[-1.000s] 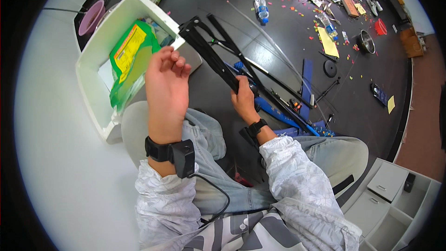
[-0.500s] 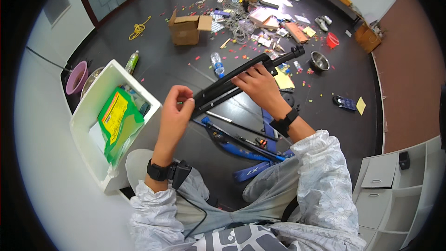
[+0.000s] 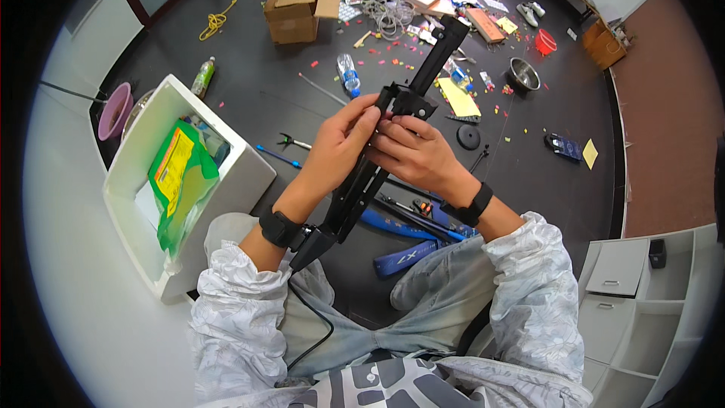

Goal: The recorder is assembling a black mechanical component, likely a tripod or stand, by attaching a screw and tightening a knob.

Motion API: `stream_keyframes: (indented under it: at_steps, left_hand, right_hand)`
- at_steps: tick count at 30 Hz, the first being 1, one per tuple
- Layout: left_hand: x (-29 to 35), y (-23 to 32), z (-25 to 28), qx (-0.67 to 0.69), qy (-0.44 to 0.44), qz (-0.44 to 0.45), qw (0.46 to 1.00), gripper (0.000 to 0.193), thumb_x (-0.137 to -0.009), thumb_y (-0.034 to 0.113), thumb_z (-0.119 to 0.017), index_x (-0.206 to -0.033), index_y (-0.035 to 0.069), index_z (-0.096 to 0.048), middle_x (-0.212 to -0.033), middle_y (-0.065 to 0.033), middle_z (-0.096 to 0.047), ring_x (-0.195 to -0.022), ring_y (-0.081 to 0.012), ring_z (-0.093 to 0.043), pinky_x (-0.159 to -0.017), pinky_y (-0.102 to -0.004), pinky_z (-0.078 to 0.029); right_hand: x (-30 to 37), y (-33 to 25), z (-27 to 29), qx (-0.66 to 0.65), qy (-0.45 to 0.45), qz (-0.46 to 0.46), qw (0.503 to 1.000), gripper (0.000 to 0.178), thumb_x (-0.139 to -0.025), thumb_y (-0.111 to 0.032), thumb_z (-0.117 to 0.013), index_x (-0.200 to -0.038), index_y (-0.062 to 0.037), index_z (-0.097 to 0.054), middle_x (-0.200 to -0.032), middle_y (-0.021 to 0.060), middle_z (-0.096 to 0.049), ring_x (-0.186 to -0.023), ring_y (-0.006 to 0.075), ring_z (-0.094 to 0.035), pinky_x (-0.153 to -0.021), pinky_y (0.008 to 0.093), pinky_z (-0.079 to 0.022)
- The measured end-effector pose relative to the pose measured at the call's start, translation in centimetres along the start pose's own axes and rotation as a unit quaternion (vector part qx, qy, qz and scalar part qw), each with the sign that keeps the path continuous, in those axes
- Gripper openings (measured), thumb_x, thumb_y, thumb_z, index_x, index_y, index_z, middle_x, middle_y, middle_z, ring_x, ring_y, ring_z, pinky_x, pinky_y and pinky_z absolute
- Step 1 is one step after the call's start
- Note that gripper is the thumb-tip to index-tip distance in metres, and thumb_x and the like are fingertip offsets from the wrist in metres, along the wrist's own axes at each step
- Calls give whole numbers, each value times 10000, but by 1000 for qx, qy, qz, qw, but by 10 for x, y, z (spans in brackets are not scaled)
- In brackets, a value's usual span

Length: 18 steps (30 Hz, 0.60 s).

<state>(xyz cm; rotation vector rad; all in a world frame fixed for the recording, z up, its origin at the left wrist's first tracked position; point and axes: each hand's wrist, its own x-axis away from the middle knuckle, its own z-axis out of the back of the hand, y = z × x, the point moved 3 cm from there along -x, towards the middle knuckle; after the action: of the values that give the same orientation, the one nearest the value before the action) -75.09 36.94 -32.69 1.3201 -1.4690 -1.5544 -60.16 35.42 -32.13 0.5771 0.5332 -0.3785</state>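
Note:
A long black folded stand, which looks like a tripod (image 3: 356, 200), slants across in front of my knees, its top end pointing away to the right. My left hand (image 3: 338, 142) is closed around its middle at the collar, thumb pressed on top. Beside it, my right hand (image 3: 423, 155) grips the same collar, fingers bent over the joint. On the floor under the tripod lie a blue strap (image 3: 406, 258) and several thin poles, partly hidden by my arms. A blue-ended rod (image 3: 278, 156) lies left of my left hand.
A white foam box (image 3: 245, 174) holding a green and yellow bag (image 3: 177, 181) stands at my left. Ahead lie a water bottle (image 3: 348, 75), a cardboard box (image 3: 293, 24), a steel bowl (image 3: 523, 74) and scattered clutter. White shelving (image 3: 612, 287) is at the right.
The tripod has swung from a shallow slant to a steeper one, its lower end now nearer my left knee. My left hand has moved from its lower end up to the collar, beside my right.

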Motion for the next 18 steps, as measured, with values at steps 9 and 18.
stream_keyframes:
  at_steps: [9, 18]
  left_hand:
    - [6, -9, -9, 32, 58, 15, 998, 306, -1006, 241, -492, -1170, -7, -562, -974, -19, -606, -896, -85, -546, -797, -238, -449]
    - [8, -8, -16, 89, 126, -4, 988, 287, -1012, 237, -481, -1152, -5, -545, -972, -20, -604, -865, -70, -529, -783, -223, -435]
  right_hand:
    - [-2, 0, 12, 32, 193, -84, 977, 147, -727, -166, -715, -817, -247, -631, -1132, -54, -510, -1165, 163, -469, -1040, 427, -346]
    - [2, 22, 1, -567, 211, -406, 685, 543, -749, 83, -471, -1274, -51, -434, -1350, 163, -417, -1308, 290, -394, -1049, 437, -371]
